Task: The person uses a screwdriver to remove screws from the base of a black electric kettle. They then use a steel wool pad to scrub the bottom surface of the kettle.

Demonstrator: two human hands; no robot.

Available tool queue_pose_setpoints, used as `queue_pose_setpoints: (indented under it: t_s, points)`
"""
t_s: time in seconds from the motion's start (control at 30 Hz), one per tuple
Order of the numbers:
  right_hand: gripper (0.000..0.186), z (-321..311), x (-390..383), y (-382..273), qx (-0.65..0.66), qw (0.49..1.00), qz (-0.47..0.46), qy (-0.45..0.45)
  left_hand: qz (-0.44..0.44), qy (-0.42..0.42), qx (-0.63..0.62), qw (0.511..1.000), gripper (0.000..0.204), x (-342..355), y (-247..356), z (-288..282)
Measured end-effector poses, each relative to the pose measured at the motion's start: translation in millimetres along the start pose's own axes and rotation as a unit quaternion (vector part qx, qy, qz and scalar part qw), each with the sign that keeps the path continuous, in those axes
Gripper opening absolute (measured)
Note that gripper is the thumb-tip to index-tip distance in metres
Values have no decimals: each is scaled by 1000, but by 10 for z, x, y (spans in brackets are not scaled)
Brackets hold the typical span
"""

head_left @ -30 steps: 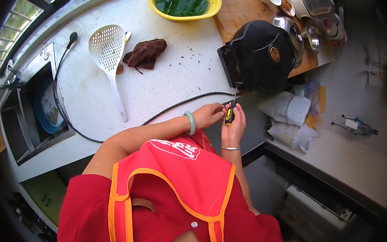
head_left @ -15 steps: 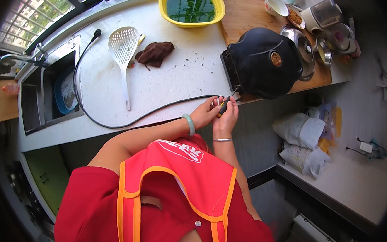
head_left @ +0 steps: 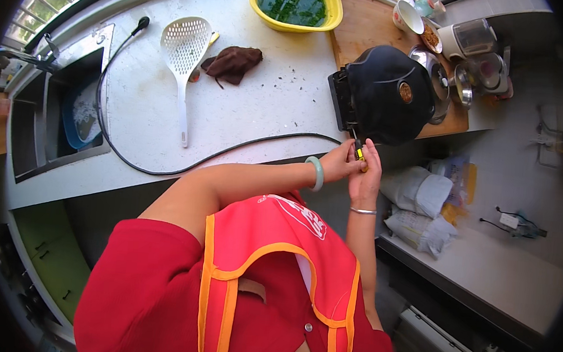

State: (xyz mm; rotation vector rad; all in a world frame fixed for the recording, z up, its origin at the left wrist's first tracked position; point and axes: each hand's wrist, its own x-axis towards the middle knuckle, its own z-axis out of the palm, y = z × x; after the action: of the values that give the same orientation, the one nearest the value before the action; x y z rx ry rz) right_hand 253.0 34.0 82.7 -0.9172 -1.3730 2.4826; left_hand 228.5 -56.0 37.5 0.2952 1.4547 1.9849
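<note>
My right hand [head_left: 369,176], wearing a silver bangle, grips a small black-and-yellow screwdriver [head_left: 360,152] whose shaft points into the hinge end of a black rounded electric appliance [head_left: 393,99] at the counter's edge. My left hand [head_left: 339,161], with a jade bangle, has closed fingers at the same handle, its thumb against the lower end; some fingertips are hidden. The black power cord [head_left: 231,144] curves across the white counter [head_left: 283,110] toward the appliance. A brown cloth [head_left: 234,63] and a white slotted skimmer [head_left: 182,49] lie left of the appliance.
A yellow basin [head_left: 293,21] holds green leaves in water at the back. Bowls [head_left: 406,17] and steel lids [head_left: 438,79] crowd the wooden board [head_left: 362,27]. The sink [head_left: 41,124] is at the left. White sacks [head_left: 416,190] sit low at the right, beside a ledge [head_left: 498,286].
The view has shifted, and both hands with the screwdriver have moved right along with it. They stay at the appliance's corner, with the handle now tilted the other way.
</note>
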Motion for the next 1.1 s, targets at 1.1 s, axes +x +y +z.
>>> queue_pose_setpoints:
  t_s: [1.1]
  points:
    - [31, -150, 354, -591, -401, 903, 133, -74, -105, -119, -139, 978, 66, 259, -282, -103]
